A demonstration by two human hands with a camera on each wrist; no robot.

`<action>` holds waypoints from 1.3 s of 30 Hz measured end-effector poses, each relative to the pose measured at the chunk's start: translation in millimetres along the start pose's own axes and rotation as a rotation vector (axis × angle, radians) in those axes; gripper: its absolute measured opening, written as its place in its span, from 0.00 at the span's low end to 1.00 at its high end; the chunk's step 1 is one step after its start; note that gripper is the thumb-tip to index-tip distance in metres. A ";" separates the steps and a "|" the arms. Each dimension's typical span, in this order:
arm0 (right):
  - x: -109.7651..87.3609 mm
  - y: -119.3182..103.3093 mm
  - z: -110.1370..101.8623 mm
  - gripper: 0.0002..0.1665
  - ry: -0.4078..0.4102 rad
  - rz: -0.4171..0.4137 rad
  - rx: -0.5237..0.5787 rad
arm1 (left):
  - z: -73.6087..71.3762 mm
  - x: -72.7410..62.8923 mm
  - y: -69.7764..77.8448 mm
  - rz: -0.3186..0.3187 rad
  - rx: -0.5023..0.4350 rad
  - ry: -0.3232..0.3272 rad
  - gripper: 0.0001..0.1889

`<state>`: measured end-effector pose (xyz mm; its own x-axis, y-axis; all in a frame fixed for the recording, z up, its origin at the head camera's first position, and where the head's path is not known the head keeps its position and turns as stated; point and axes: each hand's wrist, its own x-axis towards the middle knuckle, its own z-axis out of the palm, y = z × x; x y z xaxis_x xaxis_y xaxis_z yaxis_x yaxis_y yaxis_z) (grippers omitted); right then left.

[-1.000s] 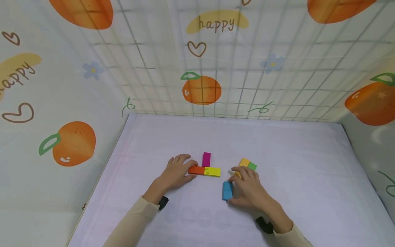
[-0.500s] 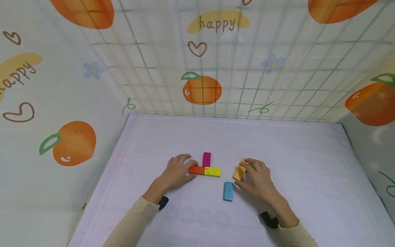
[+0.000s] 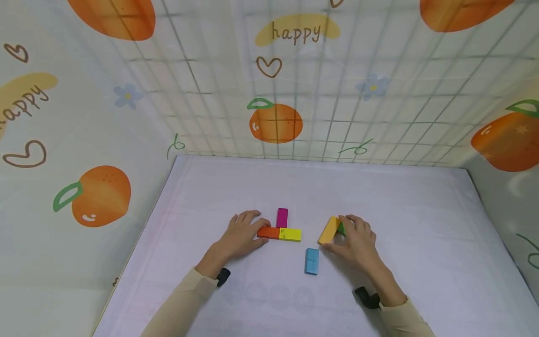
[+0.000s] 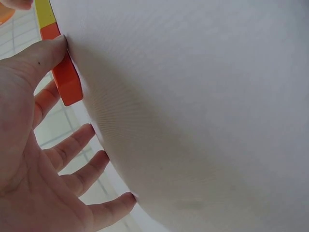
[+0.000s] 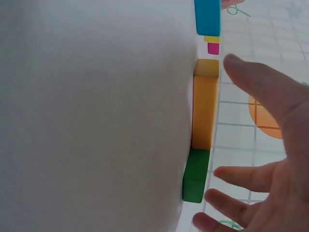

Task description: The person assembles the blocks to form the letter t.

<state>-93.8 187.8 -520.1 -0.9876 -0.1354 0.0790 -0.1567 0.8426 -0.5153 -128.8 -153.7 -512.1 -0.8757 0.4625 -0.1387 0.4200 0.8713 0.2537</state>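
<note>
My left hand pinches the left end of an orange-red block, thumb on its near side and index finger on its far side; the other fingertips rest on the table in the left wrist view. That block lies end to end with a yellow block, and a magenta block stands off their far side. My right hand is spread beside an amber block, thumb near its close end and fingers near its far end. A small gap shows between thumb and block in the right wrist view. The green block touches the amber one.
A blue block lies nearer to me, left of the right thumb. The white tabletop meets a printed cloth backdrop at the back and sides.
My right hand has left the blue block and moved right and away to the amber block, its fingers now spread along it. The left hand stays where it was.
</note>
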 end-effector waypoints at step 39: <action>12.2 -26.5 3.2 0.58 -0.042 -0.008 0.023 | 0.9 0.7 -0.8 0.007 -0.009 0.005 0.22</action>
<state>-101.7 162.1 -508.2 -0.9852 -0.1648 0.0474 -0.1645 0.8294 -0.5339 -129.5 -153.9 -513.3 -0.8737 0.4681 -0.1320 0.4243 0.8663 0.2638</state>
